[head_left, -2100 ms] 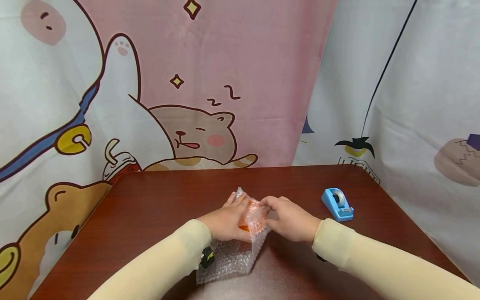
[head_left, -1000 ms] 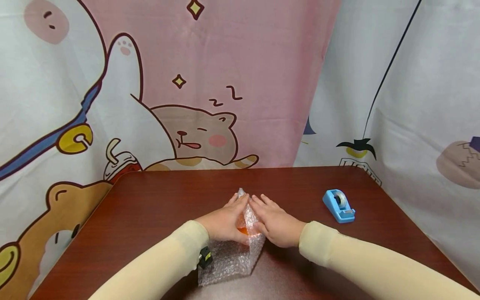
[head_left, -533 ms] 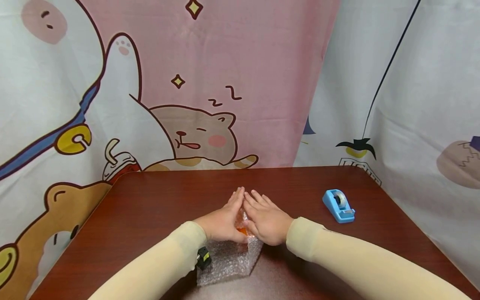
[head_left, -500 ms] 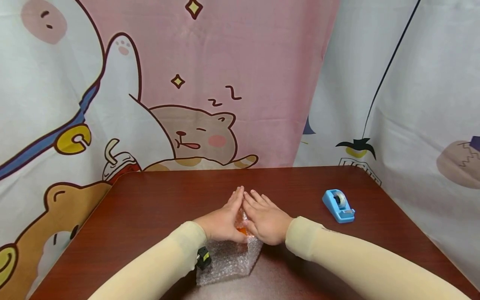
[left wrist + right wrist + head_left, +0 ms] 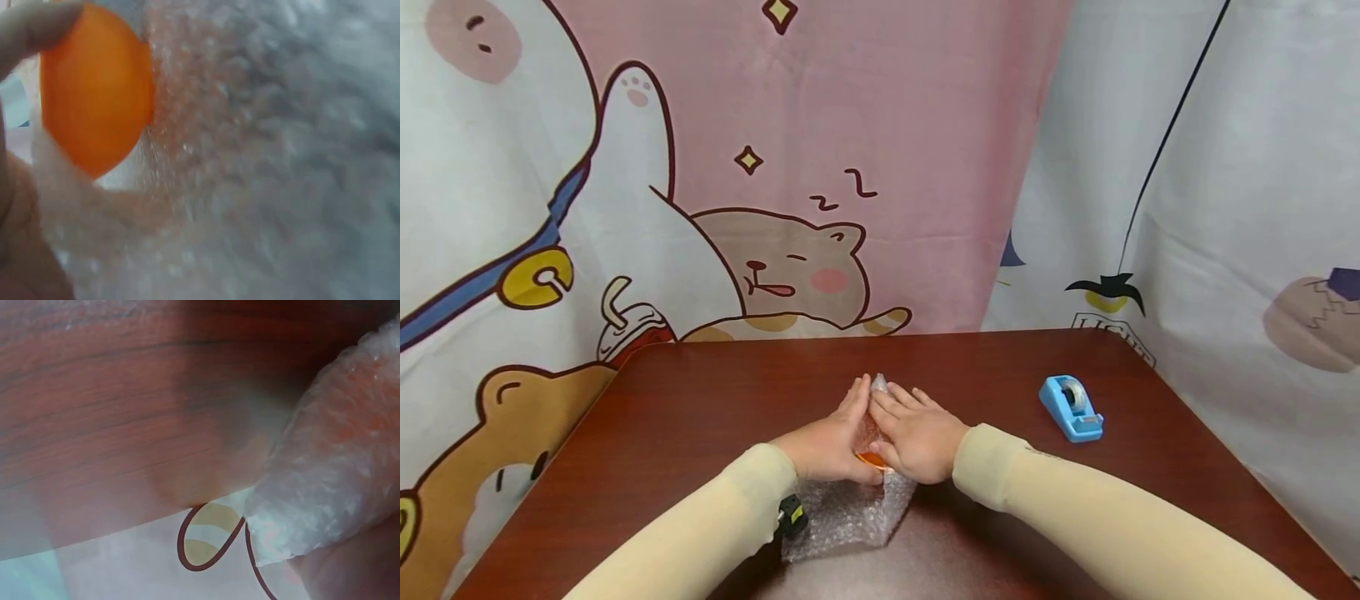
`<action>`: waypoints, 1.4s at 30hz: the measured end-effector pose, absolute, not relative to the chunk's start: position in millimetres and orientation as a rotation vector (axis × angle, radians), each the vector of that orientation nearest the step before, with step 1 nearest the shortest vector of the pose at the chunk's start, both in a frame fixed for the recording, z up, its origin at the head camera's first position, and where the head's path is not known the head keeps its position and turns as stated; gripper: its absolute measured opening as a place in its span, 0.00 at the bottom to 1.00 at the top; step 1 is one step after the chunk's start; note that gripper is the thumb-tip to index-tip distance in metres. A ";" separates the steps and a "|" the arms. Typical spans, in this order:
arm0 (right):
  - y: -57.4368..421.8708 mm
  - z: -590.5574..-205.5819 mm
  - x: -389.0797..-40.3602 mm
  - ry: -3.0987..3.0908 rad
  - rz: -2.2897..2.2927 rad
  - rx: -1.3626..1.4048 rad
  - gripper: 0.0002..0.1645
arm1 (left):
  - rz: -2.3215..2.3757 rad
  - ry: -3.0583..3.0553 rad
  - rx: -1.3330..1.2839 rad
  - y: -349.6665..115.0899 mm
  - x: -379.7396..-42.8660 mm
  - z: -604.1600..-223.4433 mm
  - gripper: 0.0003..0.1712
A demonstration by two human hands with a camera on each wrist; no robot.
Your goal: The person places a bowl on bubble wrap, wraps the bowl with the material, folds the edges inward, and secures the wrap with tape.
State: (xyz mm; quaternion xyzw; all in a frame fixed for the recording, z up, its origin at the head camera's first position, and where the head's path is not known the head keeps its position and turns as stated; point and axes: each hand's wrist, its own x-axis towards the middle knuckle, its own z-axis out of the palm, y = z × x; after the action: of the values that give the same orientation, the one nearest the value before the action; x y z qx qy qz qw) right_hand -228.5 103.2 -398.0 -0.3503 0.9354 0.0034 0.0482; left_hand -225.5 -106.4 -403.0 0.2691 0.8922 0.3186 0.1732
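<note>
A sheet of clear bubble wrap [image 5: 838, 521] is folded around a smooth orange rounded thing [image 5: 871, 459], much of which it covers. My left hand [image 5: 827, 442] rests along the left side of the bundle, fingers straight and thumb spread. In the left wrist view a digit touches the orange thing [image 5: 97, 94], beside crinkled bubble wrap [image 5: 262, 156]. Straight fingers of my right hand [image 5: 921, 437] press the wrap from the right, their tips close to the left fingertips. A pointed wrap end [image 5: 281, 531] sticks out in the right wrist view.
A blue tape dispenser [image 5: 1071, 408] with a roll of clear tape stands to the right on the brown wooden table [image 5: 737, 375]. Behind the table hangs a cartoon-printed curtain [image 5: 940, 167].
My right hand has let go of the wrap's right edge, moved left and laid its fingers straight against the bundle. My left hand stays on the wrap, its fingers now more upright.
</note>
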 end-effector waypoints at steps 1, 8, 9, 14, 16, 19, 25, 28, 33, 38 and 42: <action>102.3 -397.8 -228.2 2.853 0.001 -1.067 0.46 | 0.875 2.541 0.744 -109.3 -224.1 -402.8 0.81; 99.3 -399.0 -227.3 2.883 -0.001 -1.058 0.44 | 0.710 2.656 0.614 -128.4 -214.4 -400.9 0.73; 99.0 -399.1 -227.0 2.888 -0.003 -1.053 0.43 | 0.691 2.674 0.599 -130.6 -212.9 -400.8 0.71; 96.6 -399.4 -225.7 2.893 -0.032 -1.023 0.43 | 0.650 2.726 0.582 -139.1 -206.1 -400.5 0.62; 95.4 -399.5 -225.4 2.892 -0.036 -1.012 0.43 | 0.663 2.741 0.580 -141.1 -204.3 -399.6 0.58; 94.3 -399.7 -225.1 2.896 -0.035 -0.988 0.44 | 0.679 2.764 0.576 -143.5 -201.3 -397.3 0.53; 93.0 -400.7 -224.9 2.907 -0.056 -0.941 0.43 | 0.663 2.755 0.535 -148.9 -198.0 -397.1 0.51; 92.0 -402.0 -224.8 2.918 -0.067 -0.918 0.43 | 0.662 2.738 0.486 -151.1 -197.7 -398.8 0.52; 88.1 -401.0 -222.3 2.943 -0.101 -0.860 0.43 | 0.679 2.742 0.434 -155.4 -197.3 -400.8 0.57; 84.0 -399.9 -220.0 2.961 -0.124 -0.804 0.45 | 0.722 2.711 0.348 -160.9 -195.7 -401.9 0.59; 81.5 -400.8 -218.8 2.991 -0.127 -0.781 0.46 | 0.744 2.695 0.313 -166.8 -193.7 -403.5 0.60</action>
State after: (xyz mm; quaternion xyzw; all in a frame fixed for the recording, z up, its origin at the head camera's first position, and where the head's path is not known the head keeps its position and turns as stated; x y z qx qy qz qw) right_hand -218.8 81.5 -400.8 -0.2524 0.9664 -0.0410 0.0239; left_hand -193.7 -166.8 -403.5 0.1098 0.9451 0.2608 0.1633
